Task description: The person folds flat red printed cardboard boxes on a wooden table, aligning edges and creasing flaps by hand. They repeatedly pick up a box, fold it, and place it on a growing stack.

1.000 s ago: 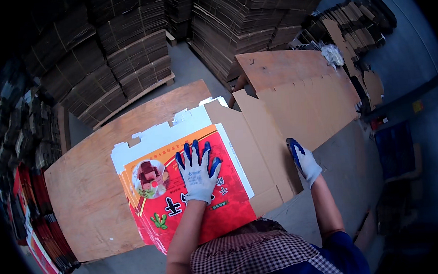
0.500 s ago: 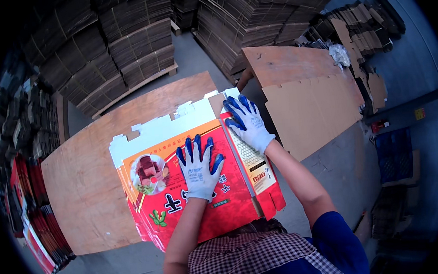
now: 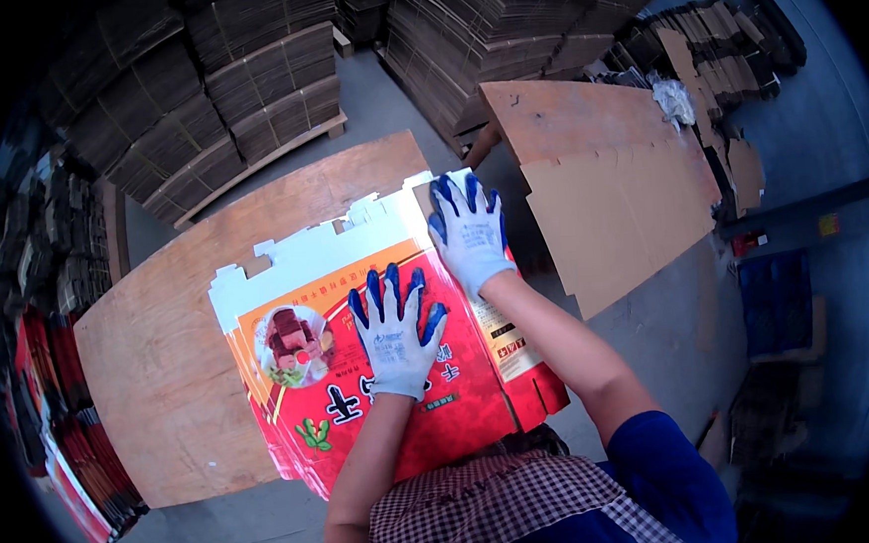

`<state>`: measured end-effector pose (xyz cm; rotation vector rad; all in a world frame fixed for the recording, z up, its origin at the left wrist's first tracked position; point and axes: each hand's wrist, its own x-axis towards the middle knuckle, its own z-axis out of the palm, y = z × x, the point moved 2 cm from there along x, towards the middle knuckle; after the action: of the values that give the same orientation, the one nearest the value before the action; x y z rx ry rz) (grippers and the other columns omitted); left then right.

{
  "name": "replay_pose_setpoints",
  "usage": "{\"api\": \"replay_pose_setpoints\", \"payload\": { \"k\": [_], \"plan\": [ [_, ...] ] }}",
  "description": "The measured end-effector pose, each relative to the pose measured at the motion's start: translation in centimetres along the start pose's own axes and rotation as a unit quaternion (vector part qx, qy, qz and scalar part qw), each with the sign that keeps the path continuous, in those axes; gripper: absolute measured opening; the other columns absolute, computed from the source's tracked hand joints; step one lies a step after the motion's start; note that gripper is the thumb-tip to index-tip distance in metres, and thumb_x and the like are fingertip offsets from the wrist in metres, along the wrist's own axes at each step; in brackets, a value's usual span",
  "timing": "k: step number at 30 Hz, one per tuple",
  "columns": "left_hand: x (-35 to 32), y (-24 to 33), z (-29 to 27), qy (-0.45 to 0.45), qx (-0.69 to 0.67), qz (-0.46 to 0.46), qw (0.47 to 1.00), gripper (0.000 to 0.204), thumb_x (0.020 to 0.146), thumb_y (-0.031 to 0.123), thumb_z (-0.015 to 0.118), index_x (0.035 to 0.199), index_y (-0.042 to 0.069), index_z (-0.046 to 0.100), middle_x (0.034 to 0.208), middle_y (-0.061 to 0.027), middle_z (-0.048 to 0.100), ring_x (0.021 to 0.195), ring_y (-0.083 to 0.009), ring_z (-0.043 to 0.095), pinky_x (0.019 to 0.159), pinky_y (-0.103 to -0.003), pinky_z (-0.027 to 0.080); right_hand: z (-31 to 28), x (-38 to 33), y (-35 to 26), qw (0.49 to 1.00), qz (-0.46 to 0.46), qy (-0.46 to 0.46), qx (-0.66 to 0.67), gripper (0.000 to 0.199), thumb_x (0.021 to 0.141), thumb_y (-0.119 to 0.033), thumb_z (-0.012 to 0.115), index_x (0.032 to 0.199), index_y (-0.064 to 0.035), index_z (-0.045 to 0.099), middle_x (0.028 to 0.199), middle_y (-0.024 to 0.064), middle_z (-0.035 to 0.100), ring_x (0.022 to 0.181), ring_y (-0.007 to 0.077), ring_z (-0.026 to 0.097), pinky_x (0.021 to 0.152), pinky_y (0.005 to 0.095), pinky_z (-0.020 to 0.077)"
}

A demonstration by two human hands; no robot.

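A flattened red and orange printed carton [image 3: 444, 420], with white notched flaps along its far side, lies on a wooden table [image 3: 172, 367]. It carries a round picture of meat on a plate. My left hand [image 3: 397, 338], in a white and blue coated glove, rests flat on the carton's middle with fingers spread. My right hand [image 3: 470, 229], gloved alike, lies flat on the carton's far right corner, its fingers apart over the white flap and the side panel. Neither hand is gripping anything.
A second wooden board [image 3: 585, 123], partly covered by a brown cardboard sheet [image 3: 620, 220], stands at the right. Strapped stacks of cardboard [image 3: 274, 82] rise at the back. More folded red cartons [image 3: 93, 462] stand at the left edge. A blue crate [image 3: 776, 295] is at the far right.
My right hand has slid slightly left and pressed over the carton's right-hand panel, which now lies flatter. My left hand stays in place.
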<state>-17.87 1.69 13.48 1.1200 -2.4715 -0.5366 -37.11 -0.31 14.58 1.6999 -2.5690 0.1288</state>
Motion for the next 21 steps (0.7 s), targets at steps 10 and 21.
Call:
{"api": "replay_pose_setpoints", "payload": {
  "k": [10,21],
  "plan": [
    [0.1,-0.1,0.0,-0.008,0.030,0.003,1.000,0.066,0.083,0.038,0.074,0.143,0.019,0.054,0.160,-0.0091,0.035,0.151,-0.0318,0.024,0.124,-0.055,0.009,-2.2,-11.9,-0.6,0.997,-0.054,0.058,0.000,0.056,0.099,-0.034,0.053,0.148,-0.0080,0.047,0.152,0.0130,0.045,0.143,0.0374,0.036,0.116,0.0659,0.0196],
    [-0.5,-1.0,-0.1,0.079,-0.113,0.017,0.990,0.064,0.088,0.015,0.067,0.147,0.004,0.045,0.154,-0.0155,0.045,0.146,-0.0342,0.036,0.123,-0.048,0.018,4.4,-24.0,18.6,0.963,0.230,-0.038,0.131,0.089,0.089,-0.043,0.070,0.156,-0.0026,0.028,0.160,0.0193,0.030,0.147,0.0421,0.028,0.121,0.0556,0.0186]
  ]
}}
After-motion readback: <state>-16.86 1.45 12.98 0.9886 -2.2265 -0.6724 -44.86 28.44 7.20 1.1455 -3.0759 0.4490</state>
